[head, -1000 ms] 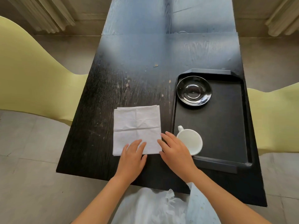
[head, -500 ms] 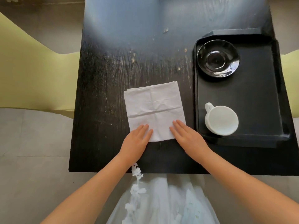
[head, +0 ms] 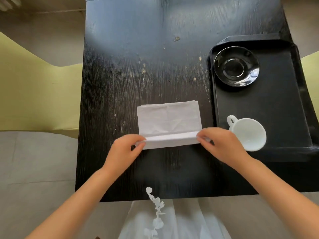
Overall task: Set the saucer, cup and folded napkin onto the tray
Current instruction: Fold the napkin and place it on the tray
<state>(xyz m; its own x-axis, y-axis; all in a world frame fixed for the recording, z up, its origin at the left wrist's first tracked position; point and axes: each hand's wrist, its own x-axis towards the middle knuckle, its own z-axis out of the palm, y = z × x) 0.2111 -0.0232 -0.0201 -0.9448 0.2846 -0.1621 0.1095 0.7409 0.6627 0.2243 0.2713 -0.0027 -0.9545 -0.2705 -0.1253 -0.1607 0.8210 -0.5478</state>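
A white napkin (head: 168, 119) lies on the dark table, left of the black tray (head: 279, 107). Its near edge is lifted and curled over. My left hand (head: 125, 151) pinches the near left corner and my right hand (head: 220, 144) pinches the near right corner. On the tray, a glossy black saucer (head: 236, 67) sits at the far left corner. A white cup (head: 248, 133) stands at the tray's near left, handle pointing away to the left, just right of my right hand.
The black wooden table (head: 155, 57) has a worn, speckled top. Pale yellow chairs (head: 34, 94) stand on both sides of it. The table's near edge runs just above my lap, which is covered in white fabric.
Both hands went from lying flat on the napkin's near edge to pinching its corners and lifting that edge into a fold. The camera view also shifted.
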